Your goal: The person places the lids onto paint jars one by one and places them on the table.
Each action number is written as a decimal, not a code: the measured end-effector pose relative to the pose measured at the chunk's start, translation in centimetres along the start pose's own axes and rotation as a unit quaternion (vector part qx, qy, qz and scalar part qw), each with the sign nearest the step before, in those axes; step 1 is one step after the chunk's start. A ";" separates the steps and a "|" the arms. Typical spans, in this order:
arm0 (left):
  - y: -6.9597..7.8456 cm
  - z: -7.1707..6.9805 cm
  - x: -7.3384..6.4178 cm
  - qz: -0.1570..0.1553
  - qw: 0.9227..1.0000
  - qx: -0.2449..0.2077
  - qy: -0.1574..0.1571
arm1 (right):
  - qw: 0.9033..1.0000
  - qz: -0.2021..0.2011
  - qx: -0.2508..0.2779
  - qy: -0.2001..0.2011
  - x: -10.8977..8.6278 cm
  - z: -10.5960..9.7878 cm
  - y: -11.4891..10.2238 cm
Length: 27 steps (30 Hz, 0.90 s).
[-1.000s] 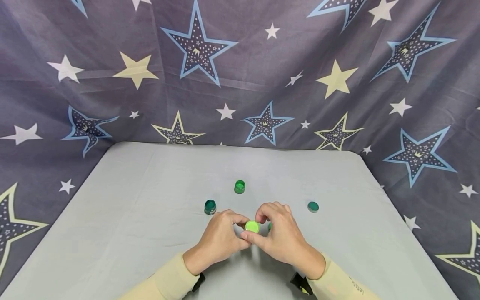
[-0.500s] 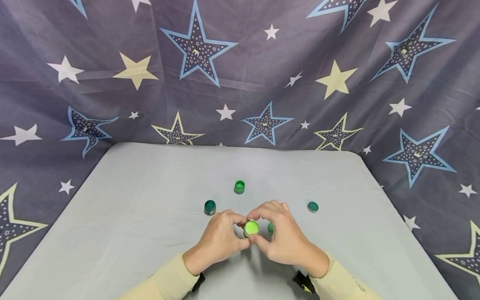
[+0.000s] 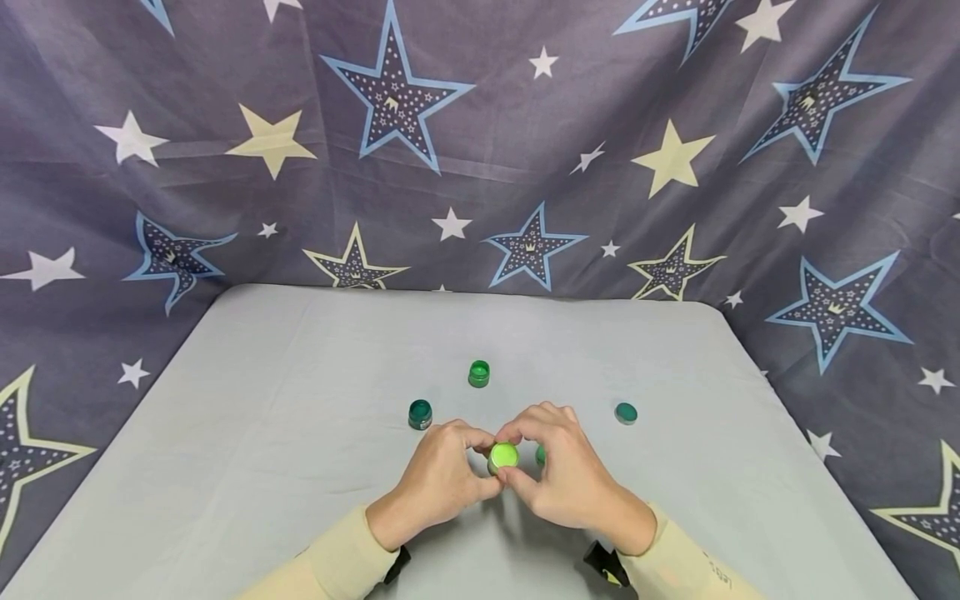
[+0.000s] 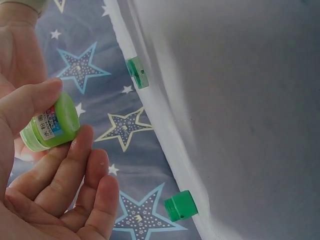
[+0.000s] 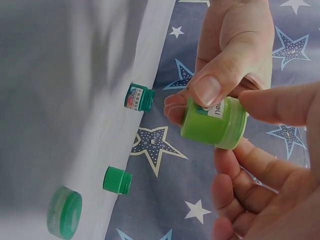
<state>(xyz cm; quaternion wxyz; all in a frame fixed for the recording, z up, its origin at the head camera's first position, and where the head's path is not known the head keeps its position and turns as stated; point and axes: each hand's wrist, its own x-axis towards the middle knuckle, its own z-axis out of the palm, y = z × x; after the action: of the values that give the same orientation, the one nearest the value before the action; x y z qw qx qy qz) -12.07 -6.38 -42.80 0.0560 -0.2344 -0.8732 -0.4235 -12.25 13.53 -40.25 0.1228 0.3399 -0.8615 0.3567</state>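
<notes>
My left hand (image 3: 441, 472) grips the body of a small lime-green paint jar (image 3: 503, 457), held above the table with its lid up. The right hand (image 3: 561, 468) pinches the rim of the lid (image 5: 235, 123) between thumb and index finger. In the left wrist view, the jar's printed label (image 4: 50, 122) shows beside the left thumb. Beyond the hands stand two jars without lids, one dark green (image 3: 420, 414) and one mid green (image 3: 479, 373). A green lid (image 3: 541, 455) lies partly hidden behind the right hand.
A teal lid (image 3: 626, 413) lies on the grey-covered table (image 3: 315, 367), to the right of the hands. Dark cloth (image 3: 480, 150) printed with stars hangs behind the table and along its sides.
The right index finger has moved left round the far side of the lid, and the right thumb has shifted right. The left hand has stayed in place.
</notes>
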 end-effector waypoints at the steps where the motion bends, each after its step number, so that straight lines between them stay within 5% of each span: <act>1: 0.0 0.0 0.0 0.000 1.000 -0.001 0.000 | 1.000 0.003 -0.001 0.000 0.0 0.0 0.0; 27: 0.0 0.0 0.0 -0.005 1.000 0.013 0.007 | 0.998 0.038 -0.034 0.028 -0.1 0.5 0.0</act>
<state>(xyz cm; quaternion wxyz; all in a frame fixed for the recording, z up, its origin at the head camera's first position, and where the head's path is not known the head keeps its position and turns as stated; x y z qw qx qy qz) -12.06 -6.33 -42.80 0.0628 -0.2267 -0.8794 -0.4140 -12.21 13.18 -40.67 0.1446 0.2921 -0.8817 0.3411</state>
